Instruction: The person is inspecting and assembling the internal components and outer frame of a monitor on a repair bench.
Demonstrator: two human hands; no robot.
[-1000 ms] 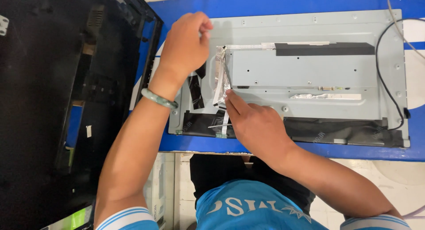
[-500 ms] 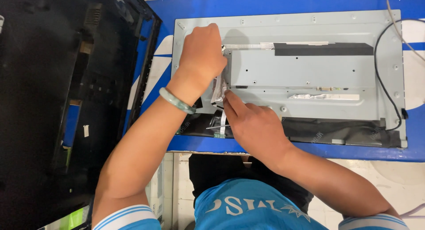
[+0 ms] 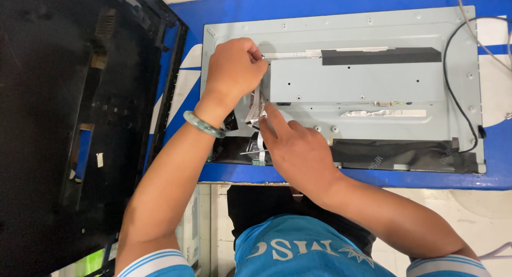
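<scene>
A grey metal monitor back panel (image 3: 373,85) lies flat on a blue table (image 3: 341,0). My left hand (image 3: 232,71), with a green bangle at the wrist, pinches a white and silver flat ribbon cable (image 3: 257,103) at the left end of the raised metal cover. My right hand (image 3: 293,149) rests on the panel's lower edge, its forefinger pressed against the cable's lower part by a strip of black tape (image 3: 405,154). A second flat cable (image 3: 290,54) runs along the cover's top to a black strip (image 3: 381,55).
A black plastic monitor rear shell (image 3: 80,122) lies to the left, overlapping the table. A black wire (image 3: 453,95) curves down the panel's right side. Silver foil tape (image 3: 384,113) sits mid-panel. White floor shows below the table edge.
My left hand has moved right and down along the panel to the ribbon cable. My right hand has stayed at the cable's lower end.
</scene>
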